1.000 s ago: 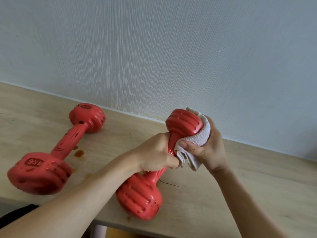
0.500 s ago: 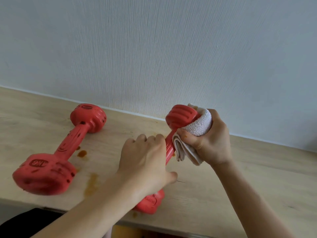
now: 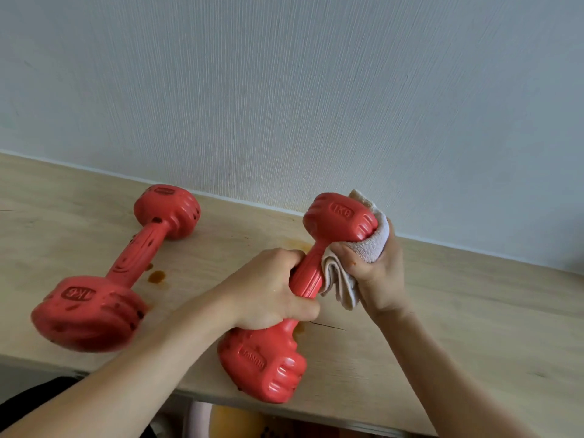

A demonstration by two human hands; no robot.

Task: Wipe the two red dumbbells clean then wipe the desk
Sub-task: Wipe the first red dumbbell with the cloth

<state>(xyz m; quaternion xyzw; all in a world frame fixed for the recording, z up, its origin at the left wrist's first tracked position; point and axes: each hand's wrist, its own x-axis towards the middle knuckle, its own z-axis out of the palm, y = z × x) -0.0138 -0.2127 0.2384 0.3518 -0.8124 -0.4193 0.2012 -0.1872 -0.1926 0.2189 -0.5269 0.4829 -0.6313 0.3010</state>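
On the pale wooden desk (image 3: 474,311), left side, the second red plastic dumbbell (image 3: 126,267) lay spotted, brown stains (image 3: 157,276) beside its handle. Left hand (image 3: 268,292) had fingers curled round the tilted red dumbbell (image 3: 306,279) near the front edge; right hand (image 3: 379,273) pinched a white towel cloth (image 3: 369,245) against its upper head. Bare desk stretched right, below the grey wall (image 3: 316,90).

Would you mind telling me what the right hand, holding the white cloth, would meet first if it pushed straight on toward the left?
Most likely the raised end of the red dumbbell; the right hand already presses the white cloth against it. Beyond lies the left hand gripping the handle.
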